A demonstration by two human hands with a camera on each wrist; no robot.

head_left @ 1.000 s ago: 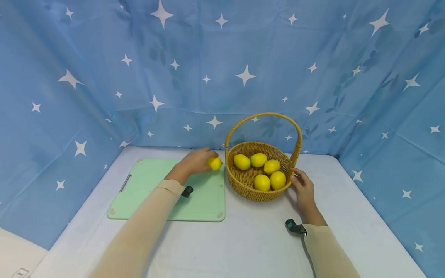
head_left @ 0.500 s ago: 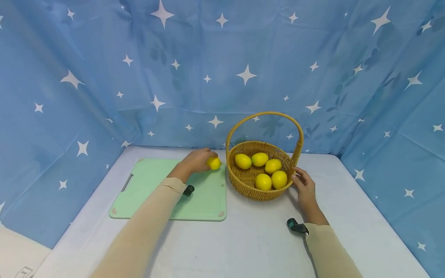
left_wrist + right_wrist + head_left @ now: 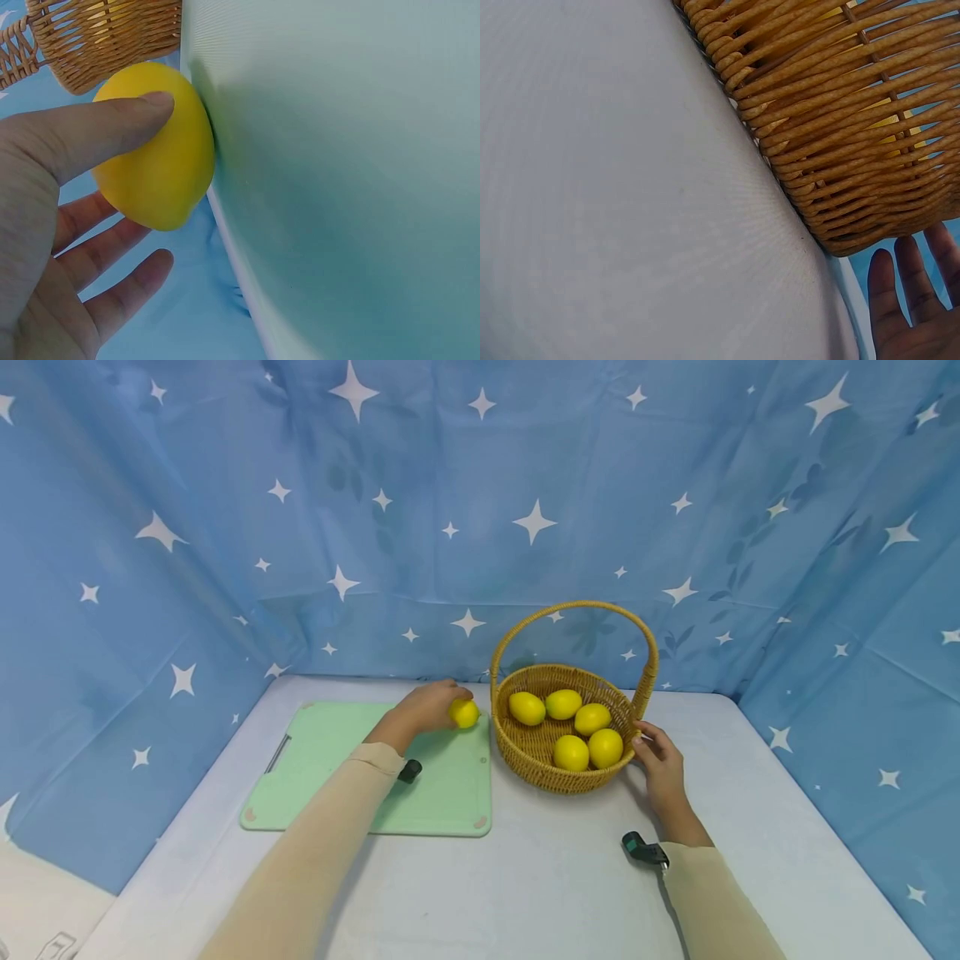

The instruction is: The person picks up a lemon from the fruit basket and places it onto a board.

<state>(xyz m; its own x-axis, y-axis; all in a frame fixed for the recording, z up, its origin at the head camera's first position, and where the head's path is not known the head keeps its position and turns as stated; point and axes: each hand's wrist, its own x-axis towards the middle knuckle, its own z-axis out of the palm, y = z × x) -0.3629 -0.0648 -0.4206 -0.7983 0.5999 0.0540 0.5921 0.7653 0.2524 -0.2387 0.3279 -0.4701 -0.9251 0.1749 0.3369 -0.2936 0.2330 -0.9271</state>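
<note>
In the head view my left hand [image 3: 429,708] pinches a yellow lemon [image 3: 465,713] over the far right corner of a pale green cutting board [image 3: 442,797]. The left wrist view has the thumb across the lemon [image 3: 161,169] and fingers behind it; its side is against or very near the board [image 3: 360,165]. At the right rim of a wicker basket [image 3: 558,783], my right hand [image 3: 662,772] grips the edge with thumb and fingertips. Its lower fingers extend along the woven wall [image 3: 840,135] in the right wrist view. Several lemons [image 3: 592,718] lie inside the basket.
The basket's tall arched handle [image 3: 577,604] rises between the two hands. A white cloth covers the table [image 3: 510,893]. Blue star-printed curtains [image 3: 450,485] enclose the back and sides. Dark wrist cameras [image 3: 642,848] stick out near both sleeves.
Both hands keep their holds on the lemon and the basket rim. The whole head view has shifted very slightly; the lemon hardly moves against the board.
</note>
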